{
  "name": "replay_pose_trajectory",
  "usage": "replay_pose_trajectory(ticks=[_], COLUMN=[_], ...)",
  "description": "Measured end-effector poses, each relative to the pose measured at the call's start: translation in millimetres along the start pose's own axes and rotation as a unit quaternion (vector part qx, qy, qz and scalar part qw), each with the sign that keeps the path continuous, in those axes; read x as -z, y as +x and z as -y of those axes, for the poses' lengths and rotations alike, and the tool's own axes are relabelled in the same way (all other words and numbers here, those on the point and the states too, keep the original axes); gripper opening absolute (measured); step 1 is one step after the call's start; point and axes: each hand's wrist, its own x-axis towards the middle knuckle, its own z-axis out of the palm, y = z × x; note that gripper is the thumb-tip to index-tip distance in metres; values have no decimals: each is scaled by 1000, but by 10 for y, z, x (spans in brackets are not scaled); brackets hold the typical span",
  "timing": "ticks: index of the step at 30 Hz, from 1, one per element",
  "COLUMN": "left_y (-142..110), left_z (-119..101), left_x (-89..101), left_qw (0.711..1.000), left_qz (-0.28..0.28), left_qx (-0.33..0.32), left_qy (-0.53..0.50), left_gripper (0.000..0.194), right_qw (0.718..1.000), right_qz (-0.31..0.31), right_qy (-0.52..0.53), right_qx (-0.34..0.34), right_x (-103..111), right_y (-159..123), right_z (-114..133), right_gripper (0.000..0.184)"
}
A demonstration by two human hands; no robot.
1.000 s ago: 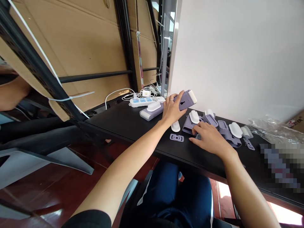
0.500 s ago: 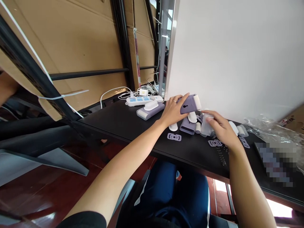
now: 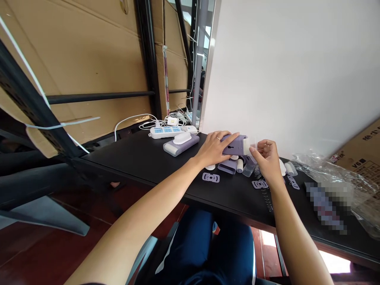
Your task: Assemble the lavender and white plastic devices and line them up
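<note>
My left hand (image 3: 211,148) is wrapped round a purple device body (image 3: 233,147) with a cream, roller-like end. At that end, my right hand (image 3: 268,158) pinches a clear plastic cap (image 3: 252,145), which overlaps the cream part; how far it is seated cannot be made out. On the table below lie a hollow purple shell (image 3: 227,167), a small cream roller (image 3: 240,165) and another clear cap (image 3: 248,170). Flat purple cut-out plates (image 3: 210,177) and several thin springs (image 3: 268,200) lie nearer the front edge.
Left of my hands, a similar purple device (image 3: 182,146) with a white oval piece rests by a white power strip (image 3: 172,131) and tangled cables. Clear plastic wrap (image 3: 326,170), a pixelated flat object (image 3: 326,208) and a cardboard box (image 3: 360,158) are rightward. A white panel (image 3: 282,71) stands behind.
My right hand has lifted a clear cap from among the table parts and brought it left to the cream end of the device. My left hand keeps its hold; the view has shifted slightly.
</note>
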Motion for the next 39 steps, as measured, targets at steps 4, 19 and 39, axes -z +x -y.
replay_pose_trajectory(ticks=[4, 19, 39], left_y=[1, -2, 41], left_z=[-5, -25, -51], left_x=[4, 7, 73], left_qw=[1000, 999, 993], left_qz=[8, 32, 92], left_qx=[4, -7, 56], left_qy=[-4, 8, -38], left_gripper=[80, 79, 91], right_qw=[998, 998, 999], right_qz=[49, 60, -4], right_qy=[-28, -20, -24], right_qx=[-17, -31, -28], right_x=[15, -51, -249], right_y=[9, 7, 3], right_z=[-16, -154, -157], right_gripper=[59, 67, 67])
